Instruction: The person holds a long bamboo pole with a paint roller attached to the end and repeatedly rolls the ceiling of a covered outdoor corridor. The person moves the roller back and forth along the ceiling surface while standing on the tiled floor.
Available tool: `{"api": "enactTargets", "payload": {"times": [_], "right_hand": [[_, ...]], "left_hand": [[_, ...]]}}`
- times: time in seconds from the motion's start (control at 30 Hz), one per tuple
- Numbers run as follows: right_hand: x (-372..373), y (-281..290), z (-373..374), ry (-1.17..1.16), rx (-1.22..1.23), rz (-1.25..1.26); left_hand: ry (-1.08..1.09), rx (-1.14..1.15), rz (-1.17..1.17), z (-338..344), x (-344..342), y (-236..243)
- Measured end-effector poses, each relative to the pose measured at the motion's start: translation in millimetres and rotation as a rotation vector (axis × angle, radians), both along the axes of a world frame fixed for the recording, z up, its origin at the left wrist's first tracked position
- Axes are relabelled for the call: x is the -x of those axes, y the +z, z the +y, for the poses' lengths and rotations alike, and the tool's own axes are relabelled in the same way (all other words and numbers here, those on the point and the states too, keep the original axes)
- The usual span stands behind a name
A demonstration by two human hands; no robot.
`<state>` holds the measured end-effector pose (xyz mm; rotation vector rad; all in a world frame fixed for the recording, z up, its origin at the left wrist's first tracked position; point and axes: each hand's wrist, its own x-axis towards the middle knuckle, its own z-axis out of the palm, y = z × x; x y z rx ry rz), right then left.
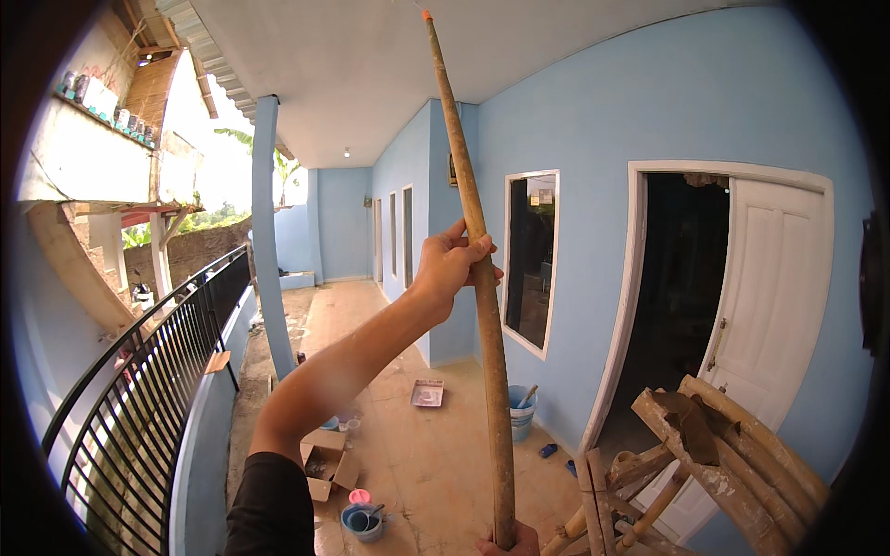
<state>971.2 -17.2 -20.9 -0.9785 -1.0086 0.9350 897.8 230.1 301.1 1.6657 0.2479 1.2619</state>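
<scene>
A long bamboo pole (486,324) rises from the lower edge almost to the ceiling, leaning a little left at its top. My left hand (449,269) is closed around its middle, with the arm stretched forward. Low on the same pole, my right hand (515,539) grips it near the bottom of the view; only part of that hand shows. At the pole's far end sits a small orange tip (426,15), close to the white ceiling (343,65). What the tip is made of is too small to tell.
A bamboo scaffold (732,454) stands close on the right, before a white door (774,278). On the tiled floor are a paint tray (427,393), a cardboard box (324,463), a bucket (362,533) and a blue bucket (522,426). A black railing (148,371) runs along the left.
</scene>
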Motion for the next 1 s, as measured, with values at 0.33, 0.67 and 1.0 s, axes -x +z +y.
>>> {"api": "enactTargets", "payload": {"times": [0.33,0.67,1.0], "right_hand": [[-11,40,180,0.036,-0.092,0.036],[-46,-79,85,-0.037,0.068,-0.003],[-58,-127,-30,-0.148,0.157,-0.104]], "left_hand": [[0.083,0.073,0.016,180,-7,54],[-0.086,0.034,0.049,66,-27,-44],[-0.217,0.001,0.152,-51,-35,-84]]}}
